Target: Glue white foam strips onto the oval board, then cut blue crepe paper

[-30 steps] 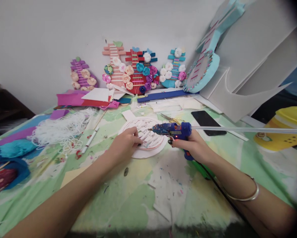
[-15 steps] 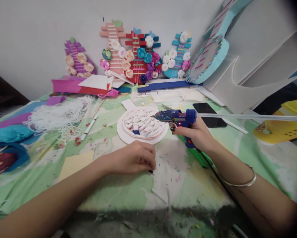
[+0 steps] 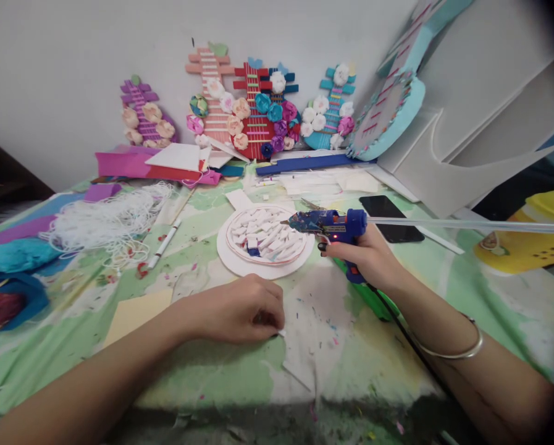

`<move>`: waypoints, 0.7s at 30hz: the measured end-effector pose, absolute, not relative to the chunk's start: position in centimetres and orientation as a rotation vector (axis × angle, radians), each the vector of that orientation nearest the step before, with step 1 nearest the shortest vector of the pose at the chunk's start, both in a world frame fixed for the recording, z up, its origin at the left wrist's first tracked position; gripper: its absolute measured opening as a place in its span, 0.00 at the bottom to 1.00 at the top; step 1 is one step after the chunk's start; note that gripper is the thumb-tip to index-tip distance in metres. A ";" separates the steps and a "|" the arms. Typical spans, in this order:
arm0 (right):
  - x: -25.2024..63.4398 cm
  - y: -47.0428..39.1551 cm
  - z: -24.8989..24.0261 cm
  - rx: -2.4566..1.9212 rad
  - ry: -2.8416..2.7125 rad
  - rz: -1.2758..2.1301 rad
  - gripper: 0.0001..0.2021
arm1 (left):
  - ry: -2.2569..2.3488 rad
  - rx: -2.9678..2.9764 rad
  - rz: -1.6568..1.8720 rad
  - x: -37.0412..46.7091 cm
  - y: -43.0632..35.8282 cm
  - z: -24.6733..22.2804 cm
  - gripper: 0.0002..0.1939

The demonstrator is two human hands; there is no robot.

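My right hand point(image 3: 373, 253) is wrapped round a blue hot glue gun point(image 3: 353, 230), a long clear glue stick point(image 3: 466, 225) jutting from its back and a small red light glowing on its side. The gun's nozzle points left, over the right part of a white round board point(image 3: 228, 259) with a tab at the top. Many small white pieces point(image 3: 270, 232) fill the ring on this board, with a dark blue one among them. Just in front of the board, my left hand point(image 3: 239, 309) is closed in a pinch, a tiny white piece point(image 3: 281, 333) showing at its fingertips.
A thin white strip point(image 3: 297, 377) lies near the table's front edge. White string point(image 3: 105, 216) and a marker point(image 3: 164, 244) are at the left. A phone point(image 3: 391, 218) and a yellow basket point(image 3: 527, 241) stand right. Decorated guitar shapes point(image 3: 253, 117) lean on the wall.
My left hand has shifted slightly down and left, and a tiny white piece now shows at its fingertips. The glue gun stays almost in place in my right hand.
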State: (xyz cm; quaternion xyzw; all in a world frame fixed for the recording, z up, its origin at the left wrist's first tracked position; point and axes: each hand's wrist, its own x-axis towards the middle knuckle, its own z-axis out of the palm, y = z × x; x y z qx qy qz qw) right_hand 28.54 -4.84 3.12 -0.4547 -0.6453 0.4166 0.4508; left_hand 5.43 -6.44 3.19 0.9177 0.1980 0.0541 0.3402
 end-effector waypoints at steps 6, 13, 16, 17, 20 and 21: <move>28.7 -4.8 3.1 -1.154 -1.595 1.038 0.05 | 0.962 2.149 0.505 4.3 -4.8 3.8 0.05; 28.4 -5.0 3.1 -1.080 -1.599 1.110 0.05 | 1.229 1.679 0.821 2.7 -2.1 3.4 0.06; 28.2 -5.3 3.3 -1.029 -1.603 1.173 0.09 | 1.124 1.435 0.945 2.9 -1.9 2.5 0.09; 28.2 -5.4 3.3 -1.012 -1.603 1.187 0.10 | 1.087 1.348 0.977 3.0 -1.9 2.3 0.10; 28.2 -5.6 3.3 -1.012 -1.602 1.214 0.11 | 1.006 1.116 1.019 3.6 -2.2 2.1 0.12; 28.2 -5.7 3.2 -1.021 -1.605 1.217 0.11 | 0.993 1.059 1.018 3.8 -2.4 2.0 0.13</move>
